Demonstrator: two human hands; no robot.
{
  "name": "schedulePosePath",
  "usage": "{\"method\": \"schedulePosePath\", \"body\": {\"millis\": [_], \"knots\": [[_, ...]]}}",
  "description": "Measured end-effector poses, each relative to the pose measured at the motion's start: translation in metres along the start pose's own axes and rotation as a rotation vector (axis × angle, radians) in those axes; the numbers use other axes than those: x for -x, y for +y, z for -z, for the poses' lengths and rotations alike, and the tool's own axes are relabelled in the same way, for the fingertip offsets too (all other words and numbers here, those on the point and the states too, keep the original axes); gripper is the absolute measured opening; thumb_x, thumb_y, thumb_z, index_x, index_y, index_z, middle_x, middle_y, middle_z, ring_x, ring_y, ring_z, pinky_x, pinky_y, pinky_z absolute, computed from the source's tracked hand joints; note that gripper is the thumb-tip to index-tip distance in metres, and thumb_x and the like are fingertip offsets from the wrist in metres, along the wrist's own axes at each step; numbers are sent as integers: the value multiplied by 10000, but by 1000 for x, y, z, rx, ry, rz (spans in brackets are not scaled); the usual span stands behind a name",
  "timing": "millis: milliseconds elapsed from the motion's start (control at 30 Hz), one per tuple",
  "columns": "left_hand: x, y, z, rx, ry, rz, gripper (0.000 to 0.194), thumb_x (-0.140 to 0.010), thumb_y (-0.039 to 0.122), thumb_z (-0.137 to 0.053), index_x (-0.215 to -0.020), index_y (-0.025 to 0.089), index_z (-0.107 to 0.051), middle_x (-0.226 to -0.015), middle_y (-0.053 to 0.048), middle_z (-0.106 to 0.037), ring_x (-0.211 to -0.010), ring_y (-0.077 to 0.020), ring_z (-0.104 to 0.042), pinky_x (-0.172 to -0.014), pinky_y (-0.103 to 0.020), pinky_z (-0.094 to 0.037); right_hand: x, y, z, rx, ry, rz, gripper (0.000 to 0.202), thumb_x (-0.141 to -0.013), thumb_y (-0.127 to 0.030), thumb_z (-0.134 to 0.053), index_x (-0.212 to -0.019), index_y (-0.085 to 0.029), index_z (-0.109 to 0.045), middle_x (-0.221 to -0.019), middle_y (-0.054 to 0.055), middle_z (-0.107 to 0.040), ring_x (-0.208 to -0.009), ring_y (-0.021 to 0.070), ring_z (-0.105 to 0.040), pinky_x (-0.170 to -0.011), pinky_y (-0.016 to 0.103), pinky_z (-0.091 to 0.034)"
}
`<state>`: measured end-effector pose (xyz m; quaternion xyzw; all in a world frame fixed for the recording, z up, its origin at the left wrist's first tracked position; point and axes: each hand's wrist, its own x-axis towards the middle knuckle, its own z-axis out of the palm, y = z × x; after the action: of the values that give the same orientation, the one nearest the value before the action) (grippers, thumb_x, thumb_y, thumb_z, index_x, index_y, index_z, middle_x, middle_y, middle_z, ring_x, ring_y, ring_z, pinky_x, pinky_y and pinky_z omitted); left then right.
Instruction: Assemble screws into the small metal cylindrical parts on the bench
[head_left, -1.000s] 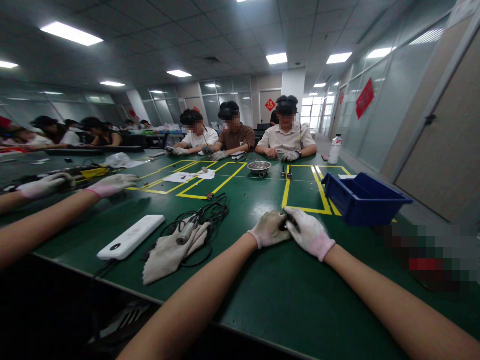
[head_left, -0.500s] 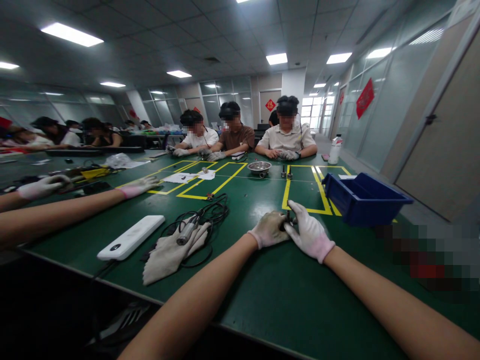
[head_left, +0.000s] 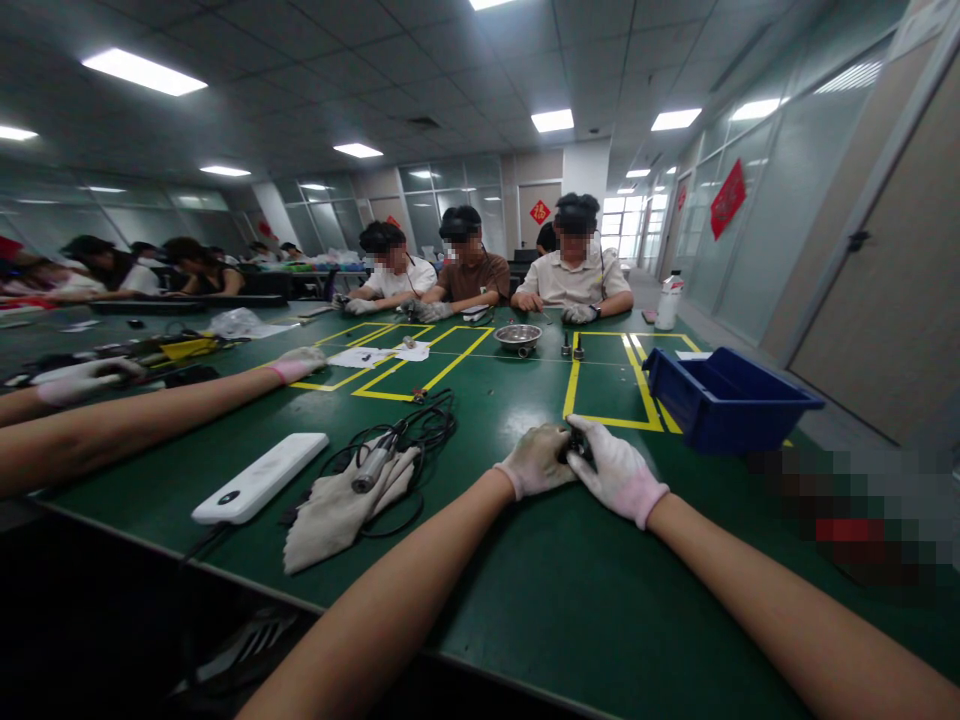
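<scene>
My left hand (head_left: pixel 538 461), in a whitish glove, is closed round a small dark part (head_left: pixel 576 447) above the green table (head_left: pixel 517 590). My right hand (head_left: pixel 616 470), gloved too with a pink cuff, meets it from the other side, its thumb and fingers pressed on the same part. Most of the part is hidden between the gloves. Beyond my hands, two small dark upright pieces (head_left: pixel 578 346) stand by the yellow tape, near a round metal bowl (head_left: pixel 517 337).
A blue bin (head_left: pixel 731 400) sits to the right. On the left lie a white power bank (head_left: pixel 261 478), a grey cloth (head_left: pixel 322 525) and a metal tool (head_left: pixel 373 465) with black cable. A neighbour's gloved hand (head_left: pixel 302 362) rests farther left. People sit across the table.
My right fingers have lowered and closed over the dark part. The neighbour's gloved hand on the left has moved right and away, and the person opposite has spread their hands.
</scene>
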<state>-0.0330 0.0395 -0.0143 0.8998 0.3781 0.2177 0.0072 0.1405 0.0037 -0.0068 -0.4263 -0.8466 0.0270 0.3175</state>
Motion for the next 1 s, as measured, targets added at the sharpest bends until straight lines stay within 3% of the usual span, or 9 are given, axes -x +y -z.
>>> {"method": "schedulePosePath", "body": {"millis": [167, 267, 467, 800, 1000], "knots": [[0, 3, 2, 2, -12, -5, 283, -784, 431, -551, -878, 170, -606, -875, -81, -630, -839, -219, -587, -773, -322, -437, 0, -3, -1, 40, 92, 10, 601, -862, -308, -475, -1404, -191, -243, -1325, 137, -440, -1016, 229, -586, -840, 377, -492], [0, 4, 3, 13, -8, -6, 298, -792, 441, -543, -898, 171, -608, -891, -83, -633, -859, -222, -587, -787, -326, -435, -1, -2, -1, 54, 137, 8, 570, -873, -323, -462, -1390, -182, -268, -1361, 148, -397, -1027, 229, -578, -839, 373, -491], [0, 3, 2, -15, 1, -2, 313, -798, 458, -530, -881, 165, -598, -891, -90, -636, -841, -225, -594, -762, -325, -443, -1, 1, -1, 33, -8, -12, 541, -860, -278, -472, -1374, -236, -310, -1240, 85, -534, -977, 209, -612, -826, 352, -501], [0, 6, 4, 39, -16, 35, 287, -769, 440, -578, -895, 185, -620, -925, -83, -637, -884, -230, -589, -781, -322, -440, -2, 3, -2, 15, 24, -19, 438, -877, -292, -443, -1302, -202, -389, -1228, 90, -553, -1016, 212, -603, -874, 357, -484], [1, 7, 6, -7, -2, -17, 259, -787, 439, -561, -840, 189, -601, -850, -52, -642, -813, -209, -589, -756, -314, -427, -8, 3, -2, 60, 45, -58, 273, -902, -288, -408, -1148, -196, -484, -1067, 81, -620, -939, 204, -626, -818, 332, -485]]}}
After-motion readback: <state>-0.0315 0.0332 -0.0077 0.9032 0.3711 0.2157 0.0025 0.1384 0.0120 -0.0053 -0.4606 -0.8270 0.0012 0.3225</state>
